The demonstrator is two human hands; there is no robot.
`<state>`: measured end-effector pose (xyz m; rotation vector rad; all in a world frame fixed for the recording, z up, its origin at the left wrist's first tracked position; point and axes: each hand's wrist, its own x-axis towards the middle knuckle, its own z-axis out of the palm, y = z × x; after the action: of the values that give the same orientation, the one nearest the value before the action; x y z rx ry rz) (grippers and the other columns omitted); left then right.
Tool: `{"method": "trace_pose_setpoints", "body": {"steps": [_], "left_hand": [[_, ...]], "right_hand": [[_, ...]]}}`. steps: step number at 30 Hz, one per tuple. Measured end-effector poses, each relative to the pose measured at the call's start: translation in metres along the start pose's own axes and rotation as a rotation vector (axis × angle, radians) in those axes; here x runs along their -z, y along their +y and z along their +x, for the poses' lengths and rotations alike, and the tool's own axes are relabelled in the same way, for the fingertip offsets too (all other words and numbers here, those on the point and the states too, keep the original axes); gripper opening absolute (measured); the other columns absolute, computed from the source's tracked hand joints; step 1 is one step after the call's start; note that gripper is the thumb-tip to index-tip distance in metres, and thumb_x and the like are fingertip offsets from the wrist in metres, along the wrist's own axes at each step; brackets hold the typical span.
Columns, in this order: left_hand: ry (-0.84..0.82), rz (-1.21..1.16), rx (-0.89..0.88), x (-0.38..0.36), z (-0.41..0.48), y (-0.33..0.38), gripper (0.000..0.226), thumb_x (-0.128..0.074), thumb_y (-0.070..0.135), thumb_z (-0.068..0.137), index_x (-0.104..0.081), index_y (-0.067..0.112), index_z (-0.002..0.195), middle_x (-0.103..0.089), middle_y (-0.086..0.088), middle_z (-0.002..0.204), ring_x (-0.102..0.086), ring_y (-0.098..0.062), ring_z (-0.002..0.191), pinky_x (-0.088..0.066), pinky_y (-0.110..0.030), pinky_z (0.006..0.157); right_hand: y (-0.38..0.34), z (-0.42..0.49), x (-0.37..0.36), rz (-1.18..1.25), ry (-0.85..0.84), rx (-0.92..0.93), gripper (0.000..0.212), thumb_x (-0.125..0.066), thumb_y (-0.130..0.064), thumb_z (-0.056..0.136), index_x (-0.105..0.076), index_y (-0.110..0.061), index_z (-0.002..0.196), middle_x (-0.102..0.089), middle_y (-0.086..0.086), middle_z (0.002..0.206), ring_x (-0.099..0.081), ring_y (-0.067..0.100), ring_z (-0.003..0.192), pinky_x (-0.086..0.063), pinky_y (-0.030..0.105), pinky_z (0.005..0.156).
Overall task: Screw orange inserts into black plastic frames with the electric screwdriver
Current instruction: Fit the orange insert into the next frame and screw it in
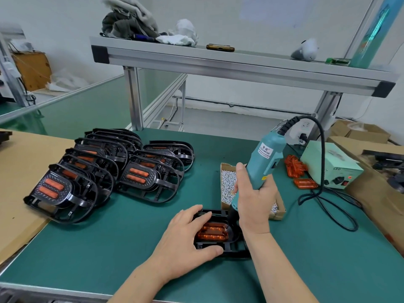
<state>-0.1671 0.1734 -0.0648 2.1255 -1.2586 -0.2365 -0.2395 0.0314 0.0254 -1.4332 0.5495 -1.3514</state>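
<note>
Left hand lies flat on frame, pinning it to worktop so it won't spin. Right hand grips driver upright, bit at insert corner, prob. driving a screw. Screw box just beside.

Factory assembly bench, stacked frames

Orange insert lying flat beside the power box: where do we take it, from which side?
Pinch the orange insert across its two long edges, coming from above on the near-left. It lies flat on the mat, and the power box and black cable crowd its far-right end.
</note>
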Motion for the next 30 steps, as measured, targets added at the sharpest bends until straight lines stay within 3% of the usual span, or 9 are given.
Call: {"method": "trace_pose_setpoints", "body": {"steps": [4,8,14,19,24,30], "left_hand": [[-0.013,0.012,0.01,0.0002,0.0003,0.0,0.096,-0.051,0.086,0.065,-0.037,0.042,0.15,-0.015,0.023,0.159,-0.012,-0.003,0.147,-0.016,-0.03,0.122],[-0.009,0.013,0.005,0.0,-0.0002,0.0005,0.095,-0.051,0.085,0.066,-0.037,0.042,0.15,-0.015,0.024,0.158,-0.012,-0.003,0.147,-0.015,-0.028,0.122],[0.001,0.005,-0.007,0.0006,-0.0004,0.0001,0.095,-0.051,0.085,0.066,-0.037,0.043,0.149,-0.014,0.027,0.156,-0.011,0.001,0.145,-0.014,-0.023,0.121],[0.013,-0.01,-0.015,-0.0003,-0.0003,0.0008,0.094,-0.054,0.083,0.065,-0.039,0.042,0.148,-0.015,0.032,0.151,-0.012,0.005,0.143,-0.013,-0.019,0.118],[0.016,-0.025,-0.023,0.0002,-0.0009,0.0008,0.096,-0.053,0.085,0.065,-0.039,0.041,0.149,-0.014,0.034,0.149,-0.01,0.008,0.142,-0.014,-0.019,0.118],[0.011,-0.038,-0.019,0.0002,0.0001,0.0006,0.097,-0.054,0.086,0.064,-0.039,0.041,0.149,-0.014,0.034,0.149,-0.008,0.011,0.141,-0.016,-0.019,0.118]], "right_hand": [[0.001,-0.0006,-0.0022,-0.045,-0.027,0.051,0.016,-0.071,-0.04,0.083,-0.058,-0.035,0.074,-0.055,-0.001,0.058,-0.052,0.024,0.052,-0.048,0.045,0.054],[0.0021,-0.0001,-0.002,-0.008,-0.035,0.032,0.016,-0.07,-0.041,0.081,-0.058,-0.036,0.073,-0.054,-0.004,0.057,-0.05,0.016,0.051,-0.047,0.03,0.052],[0.0034,0.0011,0.0,0.034,-0.015,-0.02,0.014,-0.071,-0.045,0.075,-0.06,-0.037,0.071,-0.054,0.002,0.059,-0.05,0.019,0.054,-0.047,0.027,0.054],[0.0052,0.0018,0.0015,0.051,-0.012,-0.043,0.024,-0.071,-0.044,0.074,-0.057,-0.025,0.075,-0.053,0.004,0.059,-0.049,0.017,0.053,-0.046,0.025,0.053],[0.0056,0.0016,0.001,0.054,-0.027,-0.038,0.013,-0.071,-0.045,0.073,-0.061,-0.038,0.069,-0.053,-0.001,0.058,-0.049,0.015,0.051,-0.047,0.028,0.051],[0.0056,0.0013,0.0009,0.068,-0.071,-0.03,0.01,-0.07,-0.041,0.074,-0.061,-0.041,0.069,-0.053,-0.007,0.056,-0.048,0.013,0.049,-0.046,0.025,0.049]]}}
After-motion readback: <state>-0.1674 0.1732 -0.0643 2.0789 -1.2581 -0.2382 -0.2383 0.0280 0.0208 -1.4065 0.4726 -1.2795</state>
